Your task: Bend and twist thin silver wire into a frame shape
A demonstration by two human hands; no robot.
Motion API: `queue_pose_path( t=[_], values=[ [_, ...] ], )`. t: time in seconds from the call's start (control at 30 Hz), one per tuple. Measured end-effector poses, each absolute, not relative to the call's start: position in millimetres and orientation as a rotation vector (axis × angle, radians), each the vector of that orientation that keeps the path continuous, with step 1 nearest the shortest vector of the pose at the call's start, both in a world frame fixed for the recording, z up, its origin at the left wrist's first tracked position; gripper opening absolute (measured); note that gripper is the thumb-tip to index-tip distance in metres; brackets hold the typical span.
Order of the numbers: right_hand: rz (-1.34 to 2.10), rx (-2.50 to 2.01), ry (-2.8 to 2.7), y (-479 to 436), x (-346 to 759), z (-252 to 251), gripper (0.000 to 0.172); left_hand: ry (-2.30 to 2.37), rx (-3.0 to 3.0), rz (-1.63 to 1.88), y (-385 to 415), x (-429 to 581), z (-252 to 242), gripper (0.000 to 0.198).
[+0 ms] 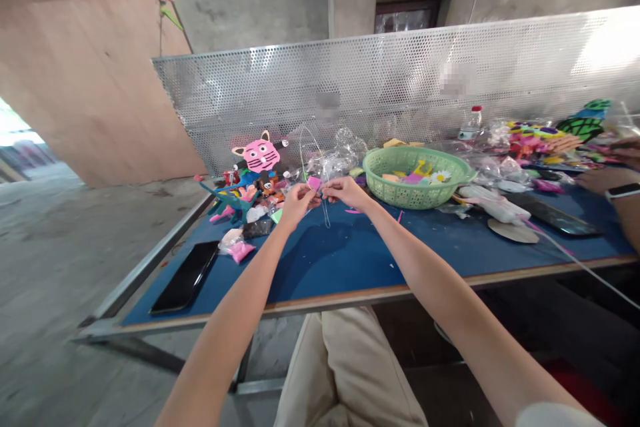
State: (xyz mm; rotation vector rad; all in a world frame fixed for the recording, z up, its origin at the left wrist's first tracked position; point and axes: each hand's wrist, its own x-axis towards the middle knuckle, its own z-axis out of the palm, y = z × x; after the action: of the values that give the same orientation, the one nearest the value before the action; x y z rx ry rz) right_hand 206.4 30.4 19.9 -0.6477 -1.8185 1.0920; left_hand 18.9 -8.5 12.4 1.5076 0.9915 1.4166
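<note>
In front of you, to the right of your hands, the light-green oval plastic basket with perforated walls (407, 196) holds a white daisy-like flower with a yellow centre (441, 177), a bright yellow shape (423, 167) and some purple and pale orange pieces. At the left, a small clear plastic bag with pink material in it (241, 251) lies on the blue tabletop (330, 267), near a black phone (185, 277). By the perforated metal screen (280, 93) stands a clear plastic bottle with a red cap (471, 125); you cannot tell how full it is. Your left hand (299, 201) has thumb and fingers drawn together, pinching a small flat pink piece (314, 183). Your right hand (349, 191) is closed at the fingertips on a thin pale strand (327, 215), a loop of which hangs below them. The pink piece sits at your left fingertips, just beside your right fingertips, between your two hands and above the tabletop.
</note>
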Motion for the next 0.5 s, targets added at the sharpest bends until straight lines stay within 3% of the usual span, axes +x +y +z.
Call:
queue_pose_path(
  t=[0.23, 0.5],
  values=[
    [0.901, -0.632, -1.906, 27.6, 205.8, 22.1, 0.033, 0.974, 1.608, 1.334, -10.7, 16.7, 14.8, 0.035],
    [0.961, -0.766, -1.884, 20.6, 195.5, 20.0, 0.037, 0.95, 1.555, 1.38, -8.2, 18.4, 9.2, 0.039]
  ],
)
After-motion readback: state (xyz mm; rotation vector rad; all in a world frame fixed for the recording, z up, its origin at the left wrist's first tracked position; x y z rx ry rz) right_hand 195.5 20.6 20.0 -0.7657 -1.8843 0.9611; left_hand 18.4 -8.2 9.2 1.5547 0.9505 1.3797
